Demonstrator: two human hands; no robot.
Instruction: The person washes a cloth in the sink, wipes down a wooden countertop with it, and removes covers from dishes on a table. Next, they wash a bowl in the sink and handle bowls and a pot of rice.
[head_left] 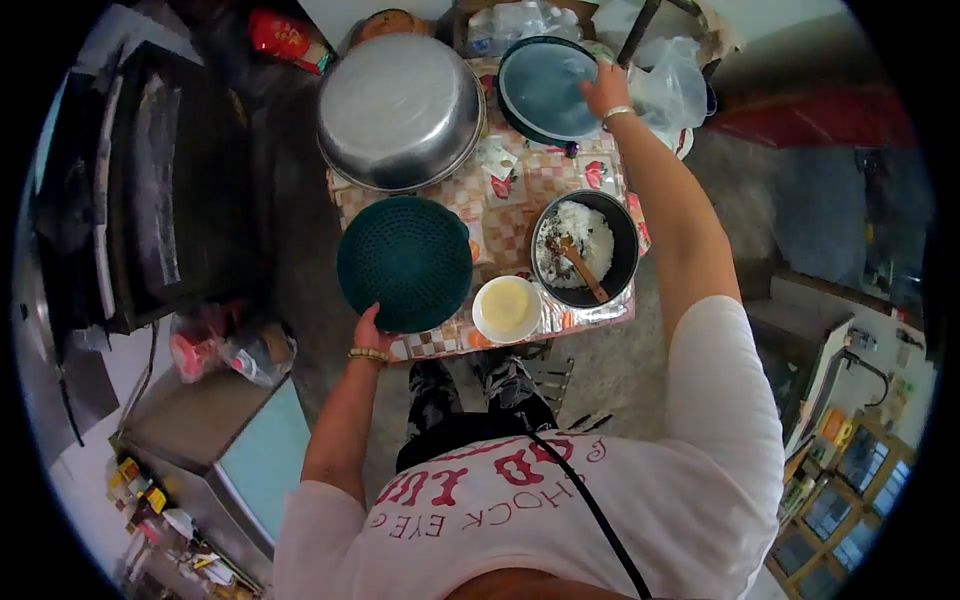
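Note:
A dark green plastic colander (405, 262) is at the near left of the table, and my left hand (370, 333) grips its near rim with the thumb on top. At the far right of the table is a round blue-green basin (545, 90) with a dark rim. My right hand (606, 92) is closed on the right side of that rim. To the right stands a dark pot (625, 235) of white rice with darker bits and a wooden spoon (584, 270) resting in it. Between pot and colander is a white bowl (506, 309) with pale yellow contents.
A large metal bowl (400, 110) lies upside down at the far left of the patterned tablecloth (510, 225). Plastic bottles (520, 25) stand behind the basin, and a clear plastic bag (672, 90) is right of it. A red packet (288, 38) lies beyond the table.

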